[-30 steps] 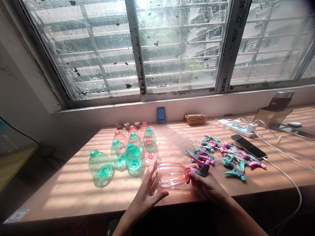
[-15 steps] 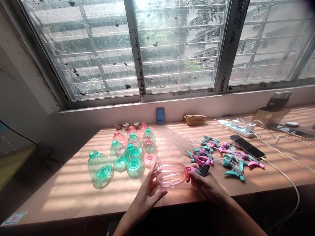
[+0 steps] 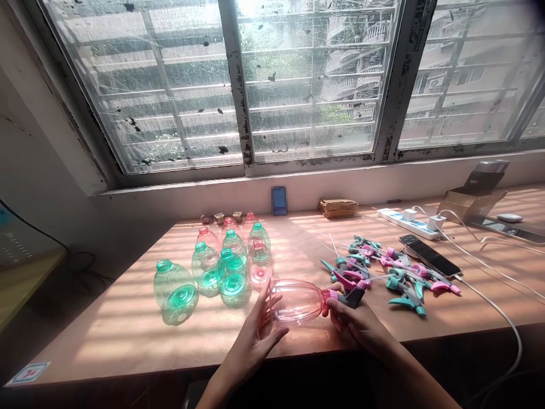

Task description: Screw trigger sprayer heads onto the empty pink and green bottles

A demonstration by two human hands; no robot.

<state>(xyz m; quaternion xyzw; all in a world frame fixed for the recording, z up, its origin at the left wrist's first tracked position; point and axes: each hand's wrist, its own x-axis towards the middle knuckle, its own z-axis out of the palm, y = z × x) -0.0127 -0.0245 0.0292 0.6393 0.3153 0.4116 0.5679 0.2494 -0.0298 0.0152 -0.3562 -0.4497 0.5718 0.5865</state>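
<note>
A clear pink spray bottle lies sideways between my hands, above the table's front edge. Around its base curls my left hand, fingers behind and thumb below. My right hand grips the other end, at the pink collar of the grey and black spray head. Part of the spray head is hidden by the fingers. To the left stand several open-necked bottles, green ones such as this green bottle and pink ones such as this pink bottle. Loose trigger spray heads lie heaped on the right.
A phone on a white cable lies beyond the spray heads, near a power strip. Along the wall are a cardboard box and a blue object. A printed marker sits at the table's front left corner.
The view has shifted very slightly. Both hands keep nearly the same hold on the pink spray bottle, and the things on the table stay in place.
</note>
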